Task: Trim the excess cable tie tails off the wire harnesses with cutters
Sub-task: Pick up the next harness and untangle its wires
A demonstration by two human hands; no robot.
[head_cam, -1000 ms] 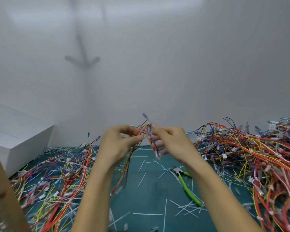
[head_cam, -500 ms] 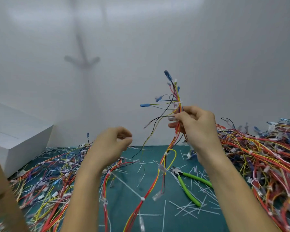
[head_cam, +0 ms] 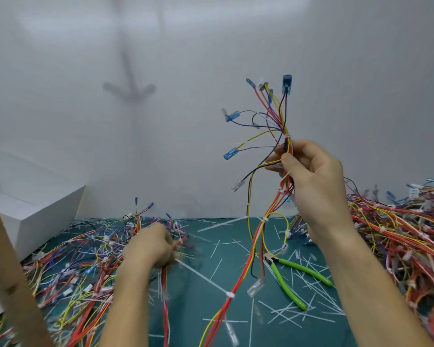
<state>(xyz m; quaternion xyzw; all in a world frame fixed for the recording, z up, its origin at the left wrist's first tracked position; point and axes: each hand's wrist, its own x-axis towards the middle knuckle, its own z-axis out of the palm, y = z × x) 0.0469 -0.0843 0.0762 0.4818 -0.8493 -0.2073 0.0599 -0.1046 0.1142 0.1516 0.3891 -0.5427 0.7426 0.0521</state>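
Observation:
My right hand (head_cam: 311, 179) is raised and pinches a wire harness (head_cam: 257, 236) of red, yellow and black wires with blue terminals at its top. The harness hangs down to the green mat (head_cam: 201, 311). A long white cable tie tail (head_cam: 201, 275) sticks out from a tie low on it. My left hand (head_cam: 150, 247) is low, at the edge of the left wire pile (head_cam: 73, 261), blurred, its fingers curled round a second harness (head_cam: 164, 284) of red wires. The green-handled cutters (head_cam: 286, 280) lie on the mat below my right hand, untouched.
A large heap of harnesses (head_cam: 398, 236) fills the right side. Cut white tie tails (head_cam: 301, 314) litter the mat around the cutters. A white box (head_cam: 35, 211) stands at the far left, with a brown slanted strip (head_cam: 10, 279) in front of it. A white wall closes the back.
My hands have parted. The right hand has lifted its harness higher. The left hand has dropped down and left onto the left pile with its red wires.

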